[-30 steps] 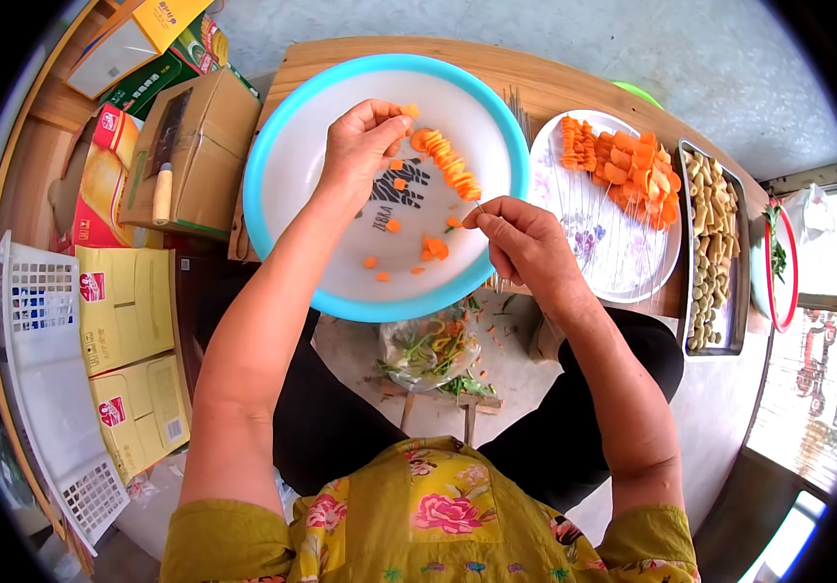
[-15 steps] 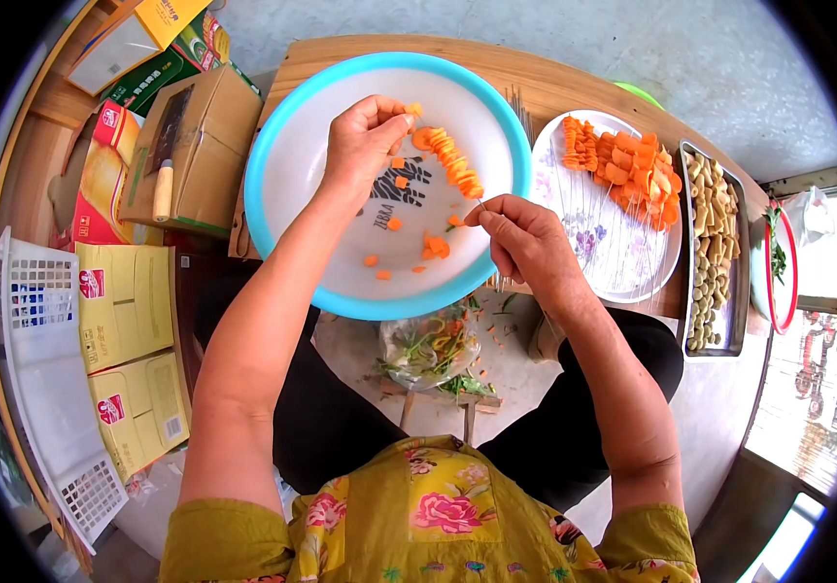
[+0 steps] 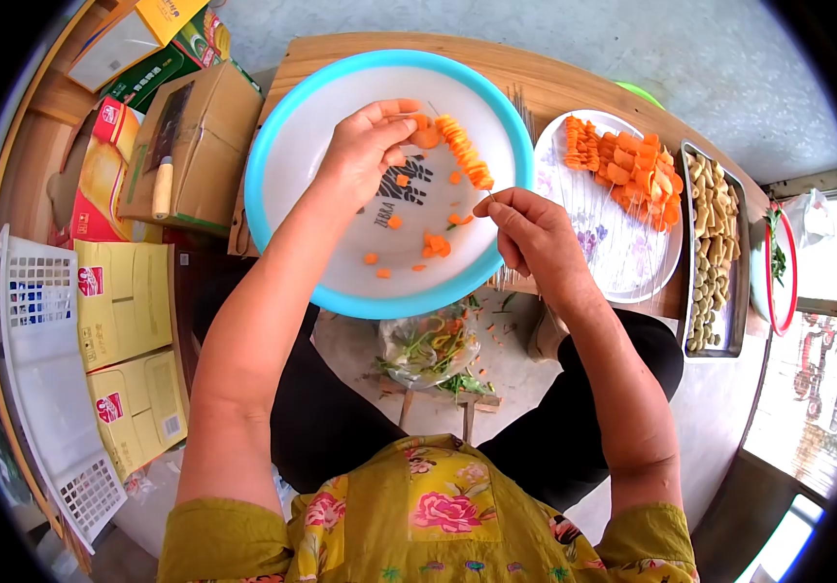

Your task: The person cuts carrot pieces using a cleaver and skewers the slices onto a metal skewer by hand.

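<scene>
Over the white basin with a turquoise rim (image 3: pixel 256 165), my left hand (image 3: pixel 372 146) pinches a round carrot slice (image 3: pixel 425 134) near the tip of a thin skewer. Many carrot slices (image 3: pixel 463 154) are threaded on that skewer in a row. My right hand (image 3: pixel 535 238) grips the skewer's lower end at the basin's right side, its fingers closed. Loose carrot pieces (image 3: pixel 436 245) lie on the basin's bottom, around a printed zebra pattern (image 3: pixel 404 183).
To the right stand a white plate (image 3: pixel 588 262) with carrot skewers (image 3: pixel 640 175) and a metal tray (image 3: pixel 739 291) of skewered food. A knife (image 3: pixel 163 185) lies on a cardboard box (image 3: pixel 219 146) at the left. Below the basin is a plastic bag of scraps (image 3: pixel 428 350).
My left hand has brought a carrot slice to the skewer's tip side. The skewer and my right hand have shifted slightly right and up.
</scene>
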A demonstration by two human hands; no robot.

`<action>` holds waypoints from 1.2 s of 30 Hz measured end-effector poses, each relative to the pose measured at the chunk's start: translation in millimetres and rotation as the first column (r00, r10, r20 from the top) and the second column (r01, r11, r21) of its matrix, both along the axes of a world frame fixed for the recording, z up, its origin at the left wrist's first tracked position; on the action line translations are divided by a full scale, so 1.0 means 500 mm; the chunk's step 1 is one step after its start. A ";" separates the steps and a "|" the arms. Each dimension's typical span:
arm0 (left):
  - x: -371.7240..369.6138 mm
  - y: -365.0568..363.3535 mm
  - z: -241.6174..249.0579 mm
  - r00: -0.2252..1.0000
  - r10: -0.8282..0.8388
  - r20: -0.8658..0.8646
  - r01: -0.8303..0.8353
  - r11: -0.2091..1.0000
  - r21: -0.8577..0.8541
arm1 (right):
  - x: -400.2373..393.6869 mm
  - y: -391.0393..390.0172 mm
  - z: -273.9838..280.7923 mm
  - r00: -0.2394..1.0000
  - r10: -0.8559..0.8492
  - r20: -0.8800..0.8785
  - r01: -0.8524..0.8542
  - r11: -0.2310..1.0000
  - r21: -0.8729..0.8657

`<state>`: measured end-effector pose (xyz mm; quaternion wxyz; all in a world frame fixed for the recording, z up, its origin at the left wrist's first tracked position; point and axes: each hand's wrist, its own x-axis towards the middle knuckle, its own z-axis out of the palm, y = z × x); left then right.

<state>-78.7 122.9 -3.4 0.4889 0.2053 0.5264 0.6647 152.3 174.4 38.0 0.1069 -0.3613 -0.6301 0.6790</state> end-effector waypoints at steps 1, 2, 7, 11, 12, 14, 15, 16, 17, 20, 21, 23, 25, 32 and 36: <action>-0.006 -0.001 -0.002 1.000 0.002 -0.001 -0.002 1.000 0.000 | 0.000 -0.001 0.000 1.000 0.013 0.000 -0.013 1.000 -0.014; -0.014 0.000 -0.006 0.999 0.030 0.022 -0.030 1.000 -0.007 | -0.001 -0.003 0.001 1.000 0.015 0.000 -0.015 1.000 -0.014; -0.019 -0.006 -0.005 0.995 0.085 0.045 -0.083 0.996 -0.041 | -0.003 -0.010 0.004 0.998 0.057 0.039 -0.057 0.998 0.000; -0.019 -0.005 -0.007 0.994 0.105 0.007 -0.104 0.994 -0.037 | -0.002 -0.010 0.002 0.997 0.066 0.025 -0.066 0.998 0.001; -0.018 -0.005 -0.007 0.993 0.122 -0.002 -0.122 0.992 -0.044 | -0.003 -0.011 0.006 0.997 0.066 0.027 -0.067 0.998 0.001; -0.016 -0.004 -0.005 0.991 0.134 -0.012 -0.134 0.990 -0.049 | -0.003 -0.012 0.008 0.997 0.068 0.028 -0.068 0.998 0.002; -0.015 -0.004 -0.004 0.989 0.145 -0.022 -0.146 0.988 -0.054 | -0.002 -0.013 0.008 0.997 0.074 0.023 -0.074 0.997 -0.004; -0.015 -0.004 -0.005 0.989 0.145 -0.022 -0.146 0.988 -0.054 | -0.001 -0.013 0.007 0.997 0.079 0.018 -0.079 0.997 -0.010; -0.015 -0.003 -0.008 0.989 0.143 -0.038 -0.145 0.988 -0.051 | -0.002 -0.014 0.006 0.997 0.078 0.019 -0.078 0.997 -0.011; -0.011 -0.002 -0.008 0.989 0.134 -0.063 -0.137 0.990 -0.042 | -0.004 -0.016 0.003 0.998 0.063 0.014 -0.063 0.998 -0.004; -0.009 -0.002 -0.007 0.989 0.130 -0.073 -0.133 0.990 -0.035 | -0.005 -0.016 0.002 0.998 0.065 0.015 -0.065 0.998 0.001; -0.007 0.000 -0.006 0.988 0.135 -0.080 -0.138 0.990 -0.036 | -0.005 -0.015 0.001 0.998 0.068 0.016 -0.068 0.998 0.006; -0.005 0.000 -0.004 0.986 0.140 -0.087 -0.143 0.989 -0.038 | -0.005 -0.015 -0.001 0.998 0.064 0.022 -0.065 0.998 0.007; -0.004 -0.001 0.002 0.984 0.140 -0.109 -0.145 0.989 -0.037 | -0.006 -0.015 -0.006 0.997 0.077 0.024 -0.077 0.997 0.022; -0.004 -0.001 0.001 0.986 0.127 -0.112 -0.131 0.991 -0.030 | -0.008 -0.015 -0.006 0.997 0.074 0.036 -0.075 0.997 0.028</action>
